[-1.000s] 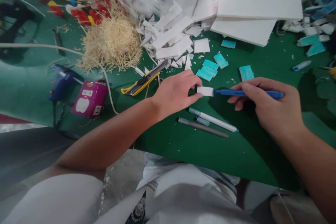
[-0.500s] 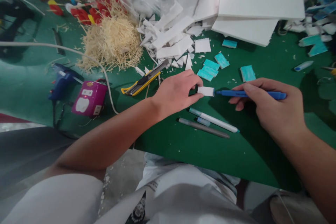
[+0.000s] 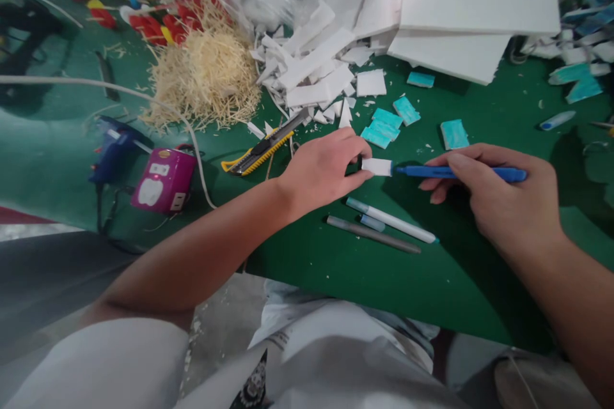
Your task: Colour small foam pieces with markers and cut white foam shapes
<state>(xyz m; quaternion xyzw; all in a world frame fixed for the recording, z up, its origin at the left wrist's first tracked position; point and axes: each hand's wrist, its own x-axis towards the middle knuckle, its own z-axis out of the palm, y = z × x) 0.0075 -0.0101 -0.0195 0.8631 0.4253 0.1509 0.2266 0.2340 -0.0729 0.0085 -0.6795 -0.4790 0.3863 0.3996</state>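
Observation:
My left hand [image 3: 330, 163] pinches a small white foam piece [image 3: 378, 167] between thumb and fingers; its right end carries a blue edge. In my right hand [image 3: 503, 188] is a blue marker [image 3: 432, 171], held like a pen with its tip pointing left, at or very close to that blue edge. Above the hands lie several turquoise-coloured foam pieces [image 3: 382, 126]. Below them rest a white marker [image 3: 403, 222], a grey pen [image 3: 374, 234] and a small translucent cap [image 3: 372, 223].
A yellow utility knife [image 3: 263, 152] lies left of my left hand, its blade extended. Further left are a magenta power adapter [image 3: 163, 180], a blue glue gun [image 3: 112, 144] and a white cable [image 3: 192, 131]. Straw [image 3: 206, 73], white foam scraps [image 3: 316, 70] and foam sheets [image 3: 474, 9] line the back.
The marker and my right hand appear a few pixels further right, along with a slight shift of the whole view. Both grips stay the same.

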